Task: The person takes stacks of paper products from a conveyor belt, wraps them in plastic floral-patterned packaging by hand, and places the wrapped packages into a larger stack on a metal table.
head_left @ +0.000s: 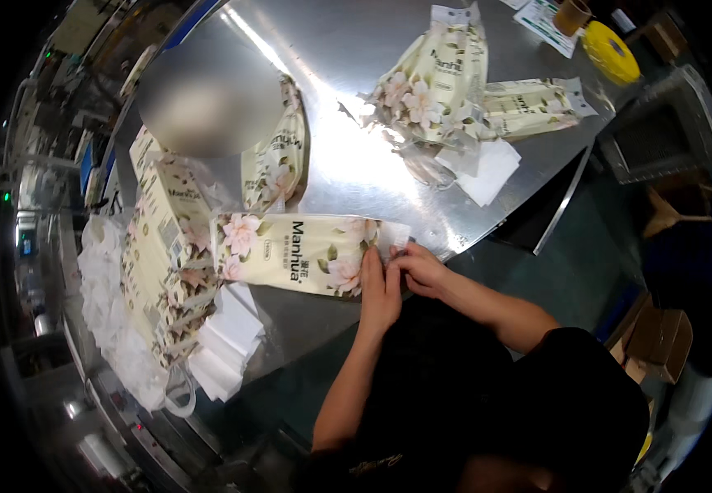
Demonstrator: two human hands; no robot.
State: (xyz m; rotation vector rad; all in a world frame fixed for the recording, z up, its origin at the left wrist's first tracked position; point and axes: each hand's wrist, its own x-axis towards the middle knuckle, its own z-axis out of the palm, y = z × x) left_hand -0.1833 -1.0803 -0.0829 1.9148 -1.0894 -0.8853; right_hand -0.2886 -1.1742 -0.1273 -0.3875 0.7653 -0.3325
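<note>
A long cream tissue pack [278,259] with pink flowers lies across the front of the metal table, its clear tab end pointing right. My left hand [381,296] grips the pack's right end at its near edge, fingers close together on top. Beside it, my right hand [422,269] is closed in a pinch on the tab end. The fingertips of both hands nearly meet there. What lies under the fingers is hidden.
Several similar packs [171,222] are piled at the left, beside white tissue sheets [228,341] and crumpled clear plastic [109,304]. More floral packs [442,82] lie at the far right. A yellow tape roll [607,53] sits near the corner. A blurred patch hides the far left.
</note>
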